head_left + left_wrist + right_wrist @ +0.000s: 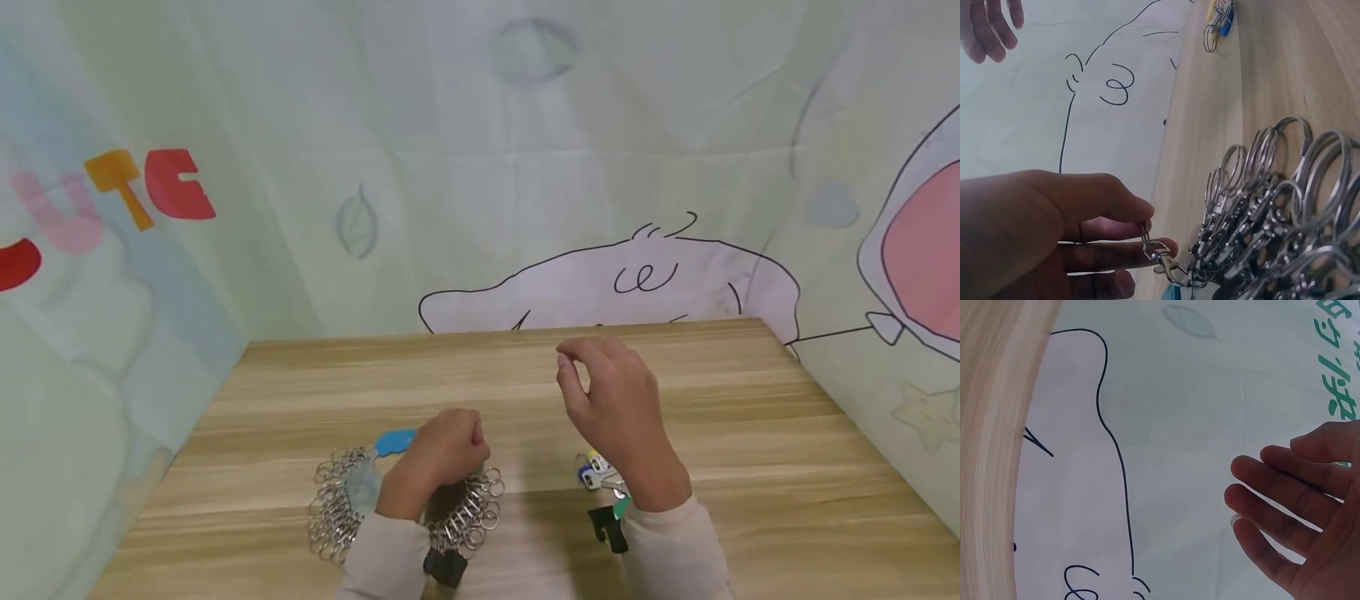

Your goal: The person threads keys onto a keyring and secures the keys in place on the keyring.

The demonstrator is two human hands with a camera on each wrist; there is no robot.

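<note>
With thumb and fingers my left hand (442, 454) pinches the key ring of a silver swivel clasp (1171, 267). That clasp belongs to a round bunch of metal clasps with split rings (330, 508), spread on the table below and around my left wrist. A blue tag (393, 442) lies at the far side of the bunch. My right hand (618, 408) hovers above the table to the right, its fingers loosely bent and nothing between them, as the right wrist view also shows. Beneath my right wrist sits a small group of colored key tags with metal rings (592, 473).
A black clip-like piece (447, 568) lies at the near side of the clasp bunch. Another black piece (609, 529) is by the right sleeve, next to a green tag (622, 507). Behind the wooden table (345, 375) hangs a printed cloth (465, 225).
</note>
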